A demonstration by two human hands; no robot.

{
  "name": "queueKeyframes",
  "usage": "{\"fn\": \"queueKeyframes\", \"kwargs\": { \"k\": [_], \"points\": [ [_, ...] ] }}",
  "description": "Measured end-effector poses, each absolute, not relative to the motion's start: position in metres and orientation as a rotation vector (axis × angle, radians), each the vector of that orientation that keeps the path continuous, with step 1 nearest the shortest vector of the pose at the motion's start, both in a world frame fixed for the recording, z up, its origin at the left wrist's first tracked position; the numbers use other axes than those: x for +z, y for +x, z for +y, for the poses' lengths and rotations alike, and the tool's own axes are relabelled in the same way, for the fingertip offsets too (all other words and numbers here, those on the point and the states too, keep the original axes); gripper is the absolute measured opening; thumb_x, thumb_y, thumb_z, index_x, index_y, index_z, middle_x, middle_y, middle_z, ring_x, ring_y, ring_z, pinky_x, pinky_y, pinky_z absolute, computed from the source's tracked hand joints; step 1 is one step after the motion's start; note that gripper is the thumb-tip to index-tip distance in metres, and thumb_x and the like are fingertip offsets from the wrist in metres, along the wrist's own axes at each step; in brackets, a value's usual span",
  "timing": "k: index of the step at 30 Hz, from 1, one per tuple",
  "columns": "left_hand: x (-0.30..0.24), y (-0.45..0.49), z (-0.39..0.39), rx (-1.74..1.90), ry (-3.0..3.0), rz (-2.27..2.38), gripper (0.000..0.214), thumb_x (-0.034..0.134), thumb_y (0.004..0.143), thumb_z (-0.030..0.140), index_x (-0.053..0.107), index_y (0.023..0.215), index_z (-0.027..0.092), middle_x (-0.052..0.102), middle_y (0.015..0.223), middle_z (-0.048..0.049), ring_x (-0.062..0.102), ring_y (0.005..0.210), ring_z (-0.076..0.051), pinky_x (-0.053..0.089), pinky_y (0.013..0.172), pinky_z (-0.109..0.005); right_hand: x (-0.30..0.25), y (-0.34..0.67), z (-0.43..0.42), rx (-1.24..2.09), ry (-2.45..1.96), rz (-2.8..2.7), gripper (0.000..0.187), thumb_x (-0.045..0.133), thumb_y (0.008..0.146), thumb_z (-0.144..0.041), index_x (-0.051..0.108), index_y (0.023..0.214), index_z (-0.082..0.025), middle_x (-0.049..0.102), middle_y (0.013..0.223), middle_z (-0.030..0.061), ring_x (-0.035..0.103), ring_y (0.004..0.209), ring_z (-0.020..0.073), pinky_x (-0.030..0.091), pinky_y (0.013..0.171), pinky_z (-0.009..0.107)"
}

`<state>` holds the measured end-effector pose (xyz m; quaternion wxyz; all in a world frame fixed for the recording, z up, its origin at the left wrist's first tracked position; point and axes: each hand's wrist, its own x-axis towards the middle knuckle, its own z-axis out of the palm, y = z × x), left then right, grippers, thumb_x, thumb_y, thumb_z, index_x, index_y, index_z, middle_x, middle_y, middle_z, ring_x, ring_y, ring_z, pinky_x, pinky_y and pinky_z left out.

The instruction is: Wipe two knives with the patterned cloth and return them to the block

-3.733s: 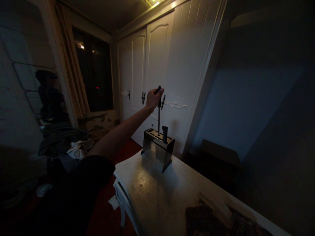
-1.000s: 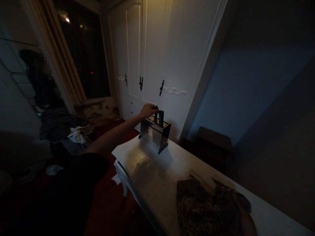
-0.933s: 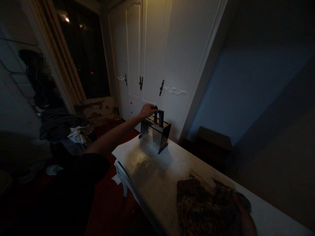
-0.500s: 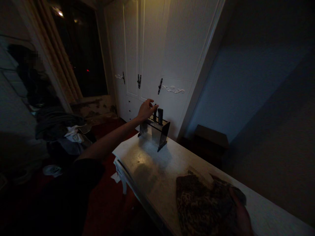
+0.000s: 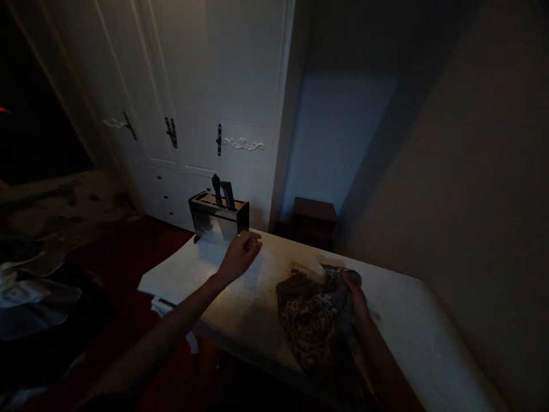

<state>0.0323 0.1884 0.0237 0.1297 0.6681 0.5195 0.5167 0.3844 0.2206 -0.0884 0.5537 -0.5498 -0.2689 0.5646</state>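
My left hand (image 5: 241,253) hovers over the white table, in front of the knife block. Its fingers are loosely bent and a little apart, and nothing shows between them. The knife block (image 5: 217,223) has shiny sides and dark ends, and two black knife handles (image 5: 223,193) stick up from its slotted top. At the right, my right hand (image 5: 357,294) is closed on a brown and black patterned cloth (image 5: 311,315), thumb on top. A pale, flat piece (image 5: 312,271) shows at the cloth's far edge; its kind is unclear.
The white table (image 5: 398,320) runs from the middle to the lower right. Behind it stand a white wardrobe (image 5: 244,68) and a low brown box (image 5: 315,210). Clothes or cloths (image 5: 34,292) are heaped at the left, by the dark red floor (image 5: 141,252).
My left hand has left the knife handles and come back toward me and the cloth. My view has turned right. The right hand still grips the patterned cloth.
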Motion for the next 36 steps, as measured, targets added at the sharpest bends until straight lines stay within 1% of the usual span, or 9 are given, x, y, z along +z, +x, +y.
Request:
{"fn": "queueKeyframes", "kwargs": {
  "k": [4, 6, 9, 12, 15, 19, 24, 30, 36],
  "points": [
    [-0.041, 0.088, 0.162, 1.164, 1.853, 1.345, 0.041, 0.06, 0.082, 0.045, 0.06, 0.114, 0.02, 0.065, 0.099, -0.0086, 0.064, 0.084, -0.022, 0.055, 0.07, -0.036, -0.085, 0.381, 0.209, 1.151, -1.397, -0.668, 0.063, 0.081, 0.049, -0.059, 0.069, 0.089, -0.012, 0.073, 0.078, 0.008, 0.07, 0.079, 0.0276, 0.057, 0.076, 0.039],
    [-0.065, 0.112, 0.146, 1.063, 1.918, 1.245, 0.056, 0.063, 0.08, 0.051, 0.056, 0.127, 0.023, 0.063, 0.118, -0.0125, 0.062, 0.105, -0.028, 0.054, 0.087, -0.043, -0.087, 0.378, 0.203, 1.09, -1.363, -0.754, 0.065, 0.08, 0.049, -0.062, 0.068, 0.09, -0.013, 0.074, 0.083, 0.0086, 0.07, 0.081, 0.0273, 0.056, 0.074, 0.039],
    [-0.088, 0.138, 0.126, 0.916, 2.134, 1.162, 0.081, 0.068, 0.071, 0.062, 0.048, 0.141, 0.028, 0.05, 0.142, -0.0139, 0.047, 0.131, -0.035, 0.04, 0.109, -0.051, -0.089, 0.375, 0.196, 0.975, -1.342, -0.878, 0.066, 0.076, 0.052, -0.067, 0.067, 0.091, -0.014, 0.073, 0.087, 0.0099, 0.068, 0.081, 0.0269, 0.055, 0.074, 0.04],
    [-0.098, 0.152, 0.114, 0.774, 2.319, 1.167, 0.094, 0.067, 0.066, 0.07, 0.044, 0.146, 0.027, 0.036, 0.152, -0.0153, 0.031, 0.141, -0.04, 0.027, 0.116, -0.057, -0.086, 0.374, 0.19, 0.868, -1.36, -0.947, 0.068, 0.074, 0.054, -0.068, 0.066, 0.093, -0.014, 0.073, 0.093, 0.0108, 0.067, 0.085, 0.0266, 0.054, 0.081, 0.042],
    [-0.102, 0.16, 0.107, 0.717, 2.383, 1.26, 0.091, 0.061, 0.071, 0.072, 0.046, 0.145, 0.023, 0.03, 0.154, -0.0175, 0.028, 0.142, -0.04, 0.027, 0.115, -0.057, -0.073, 0.377, 0.178, 0.77, -1.362, -1.05, 0.062, 0.073, 0.063, -0.064, 0.066, 0.099, -0.014, 0.072, 0.097, 0.0099, 0.066, 0.089, 0.0256, 0.053, 0.086, 0.042],
    [-0.104, 0.17, 0.098, 0.797, 2.414, 1.422, 0.075, 0.06, 0.08, 0.058, 0.05, 0.142, 0.017, 0.038, 0.15, -0.0199, 0.034, 0.14, -0.039, 0.032, 0.109, -0.058, -0.045, 0.383, 0.144, 0.655, -1.313, -1.225, 0.05, 0.067, 0.077, -0.055, 0.066, 0.108, -0.016, 0.071, 0.104, 0.008, 0.066, 0.093, 0.024, 0.053, 0.09, 0.042],
    [-0.096, 0.187, 0.095, 0.891, 2.448, 1.538, 0.062, 0.058, 0.084, 0.05, 0.055, 0.134, 0.013, 0.044, 0.145, -0.0235, 0.039, 0.134, -0.04, 0.034, 0.105, -0.057, -0.018, 0.392, 0.093, 0.566, -1.261, -1.677, 0.043, 0.067, 0.081, -0.044, 0.065, 0.117, -0.019, 0.067, 0.119, 0.0089, 0.063, 0.108, 0.0236, 0.048, 0.099, 0.04],
    [-0.084, 0.208, 0.096, 0.819, 2.463, 1.557, 0.057, 0.055, 0.084, 0.051, 0.063, 0.119, 0.007, 0.043, 0.143, -0.0269, 0.04, 0.129, -0.045, 0.035, 0.1, -0.058, -0.021, 0.401, 0.065, 0.554, -1.261, -1.902, 0.045, 0.066, 0.082, -0.044, 0.063, 0.12, -0.022, 0.065, 0.122, 0.0095, 0.061, 0.112, 0.025, 0.048, 0.1, 0.041],
    [-0.084, 0.221, 0.094, 0.97, 2.292, 1.152, 0.069, 0.056, 0.083, 0.052, 0.046, 0.135, 0.008, 0.046, 0.14, -0.0241, 0.042, 0.13, -0.038, 0.035, 0.107, -0.053, -0.016, 0.418, 0.057, 0.41, -1.393, -1.751, 0.057, 0.061, 0.087, -0.045, 0.047, 0.138, -0.025, 0.054, 0.137, 0.0095, 0.051, 0.127, 0.0236, 0.04, 0.109, 0.042]
  ]
}}
